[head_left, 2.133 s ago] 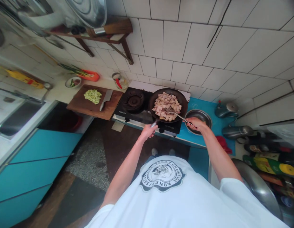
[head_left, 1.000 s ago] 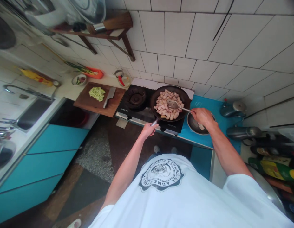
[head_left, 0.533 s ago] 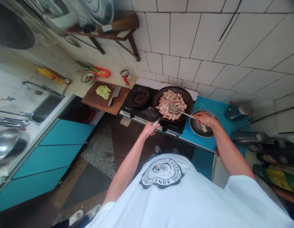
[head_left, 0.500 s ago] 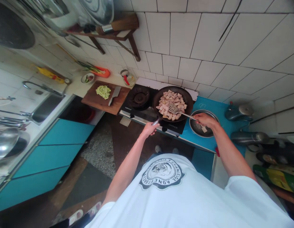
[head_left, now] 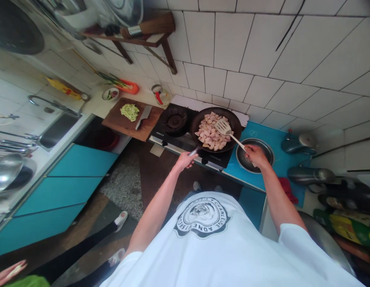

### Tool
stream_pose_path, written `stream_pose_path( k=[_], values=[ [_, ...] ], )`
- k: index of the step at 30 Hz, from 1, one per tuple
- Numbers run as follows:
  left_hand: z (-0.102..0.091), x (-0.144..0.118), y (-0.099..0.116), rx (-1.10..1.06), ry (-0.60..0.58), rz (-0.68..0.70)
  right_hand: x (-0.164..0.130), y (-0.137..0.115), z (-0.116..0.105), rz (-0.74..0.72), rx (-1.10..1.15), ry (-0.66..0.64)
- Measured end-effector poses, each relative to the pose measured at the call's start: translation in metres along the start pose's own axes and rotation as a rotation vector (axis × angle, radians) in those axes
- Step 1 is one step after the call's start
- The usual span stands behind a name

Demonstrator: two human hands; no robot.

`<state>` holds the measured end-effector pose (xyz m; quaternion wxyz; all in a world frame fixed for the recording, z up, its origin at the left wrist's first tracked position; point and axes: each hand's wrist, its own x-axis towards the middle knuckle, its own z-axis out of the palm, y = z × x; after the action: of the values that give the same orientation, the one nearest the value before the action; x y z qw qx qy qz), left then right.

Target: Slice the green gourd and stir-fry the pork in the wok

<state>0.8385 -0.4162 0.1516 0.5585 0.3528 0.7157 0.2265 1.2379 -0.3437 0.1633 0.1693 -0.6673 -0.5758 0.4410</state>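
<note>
My left hand (head_left: 185, 160) is closed round the handle of a dark frying pan (head_left: 194, 126), which sits on the right burner of the gas stove (head_left: 185, 140). Chopped pale pink meat (head_left: 211, 129) fills the middle of the pan. In my right hand (head_left: 254, 154) is the handle of a slotted spatula (head_left: 223, 126), its blade over the right part of the meat. Below that hand, a round metal pan (head_left: 268, 148) rests on the blue counter.
Left of the stove, a wooden cutting board (head_left: 114, 115) bears sliced green vegetable (head_left: 130, 112) and a cleaver (head_left: 145, 113). Two metal kettles stand on the right, near a red cloth (head_left: 288, 190). Another person's hand (head_left: 12, 272) and legs show at lower left.
The spatula's blade has moved up and right over the meat, and my right hand has shifted slightly left. The other person's hand and green clothing have come into view at lower left.
</note>
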Motion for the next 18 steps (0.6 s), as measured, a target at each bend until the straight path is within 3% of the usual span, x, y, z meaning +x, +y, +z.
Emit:
stream_pose_path(
  k=[3, 6, 13, 18],
  values=[
    [0.000, -0.003, 0.003, 0.009, 0.007, -0.001, -0.004, -0.005, -0.014, -0.180, -0.238, 0.140],
    [0.001, -0.004, 0.005, 0.014, 0.012, -0.005, -0.009, -0.017, -0.023, -0.286, -0.431, 0.188],
    [0.002, -0.003, 0.004, 0.000, 0.014, -0.004, -0.018, -0.055, -0.009, -0.207, -0.493, 0.133],
    [0.001, 0.000, 0.000, -0.006, -0.005, 0.008, -0.020, -0.066, -0.006, -0.205, -0.553, 0.164]
  ],
)
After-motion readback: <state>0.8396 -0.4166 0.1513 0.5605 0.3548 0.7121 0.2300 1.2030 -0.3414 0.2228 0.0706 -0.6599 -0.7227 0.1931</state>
